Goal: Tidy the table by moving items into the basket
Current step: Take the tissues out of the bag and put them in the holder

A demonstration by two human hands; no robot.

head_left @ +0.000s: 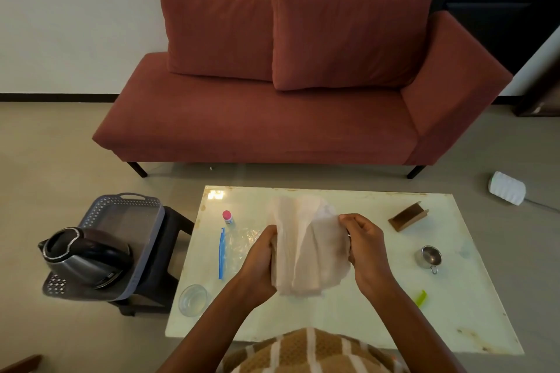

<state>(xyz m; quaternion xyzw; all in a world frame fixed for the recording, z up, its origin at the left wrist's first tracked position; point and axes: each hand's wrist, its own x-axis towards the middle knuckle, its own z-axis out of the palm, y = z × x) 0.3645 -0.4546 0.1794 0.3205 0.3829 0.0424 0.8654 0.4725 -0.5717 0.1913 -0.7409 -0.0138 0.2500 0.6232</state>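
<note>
- Brown-and-white striped fabric (306, 351), the person's own clothing, fills the bottom edge of the view, with both bare forearms reaching out over it.
- On the pale glossy tabletop (333, 319), a clear round glass bowl (193, 300) sits at the near left corner. A small bright green strip (421, 298) lies near the right edge.
- Over the middle of the table, the left hand (260, 254) and the right hand (366, 248) each grip a side of a cream, loosely folded cloth (309, 245), fingers curled into the fabric. Whether its lower edge touches the table is unclear.
- Just left of the cloth lies a clear plastic bag with a blue zip strip (222, 253), flat on the table.
- To the right, well apart from the hands, stands a small shiny steel cup with a ring handle (429, 257).
- Off the table's left side, a grey perforated plastic basket (100, 209) rests on a dark stool (169, 251). A black-and-steel electric kettle (85, 257) sits tilted at its near end.
- Farther back on the table are a small white bottle with a pink cap (227, 217) and a brown wooden stand (407, 216).
- A rust-red sofa (272, 130) stands beyond the table, and a white ribbed cylinder (506, 187) lies on the floor to the right.
- Progress looks early, with only the kettle in the basket. The cloth is in hand but not yet moved, and six items remain on the table.
</note>
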